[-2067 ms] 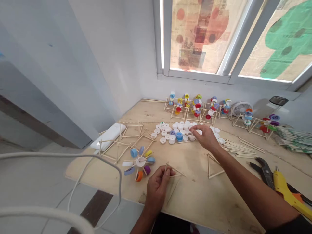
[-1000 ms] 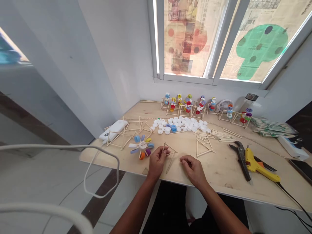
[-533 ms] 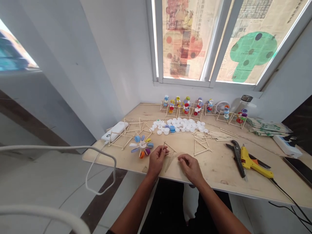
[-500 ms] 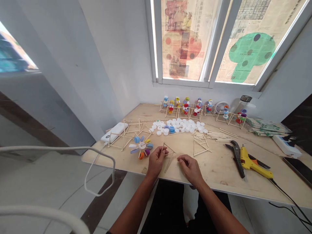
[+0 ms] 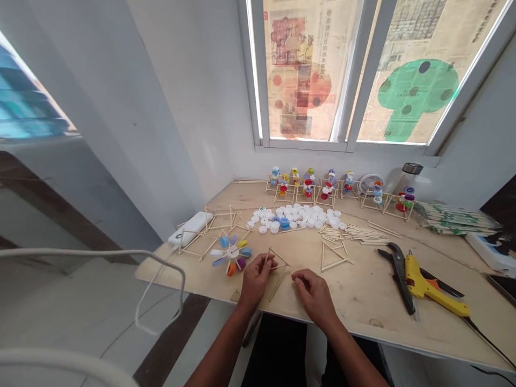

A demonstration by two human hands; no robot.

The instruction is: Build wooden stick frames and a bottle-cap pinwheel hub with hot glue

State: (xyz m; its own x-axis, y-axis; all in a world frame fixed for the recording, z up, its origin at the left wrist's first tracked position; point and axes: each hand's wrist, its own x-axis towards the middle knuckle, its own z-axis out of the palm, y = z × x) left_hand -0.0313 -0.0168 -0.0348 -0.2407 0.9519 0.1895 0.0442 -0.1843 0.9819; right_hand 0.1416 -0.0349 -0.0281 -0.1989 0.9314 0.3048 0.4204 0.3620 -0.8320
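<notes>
My left hand [image 5: 256, 277] is closed on a small triangle of thin wooden sticks [image 5: 278, 258], pinched at its left side just above the table. Right of it, my right hand [image 5: 312, 290] rests low over the table with its fingers curled in; whatever they hold, if anything, is hidden. Loose sticks [image 5: 276, 286] lie between the two hands. A wheel of sticks and colourful bottle caps [image 5: 231, 251] sits to the left of my left hand. Beyond my right hand lies another triangular stick frame [image 5: 334, 256].
White bottle caps [image 5: 310, 216] are heaped mid-table, with loose sticks [image 5: 366, 233] beside them. Several finished cap-wheel stands [image 5: 308, 188] line the back. At right lie black pliers [image 5: 399, 274] and a yellow glue gun [image 5: 435, 295]. A white power bank [image 5: 190, 228] and stick frames [image 5: 197, 243] are left.
The view has shifted slightly, so the table sits a little lower in the picture. Both hands keep nearly the same pose, the left still pinching the stick triangle.
</notes>
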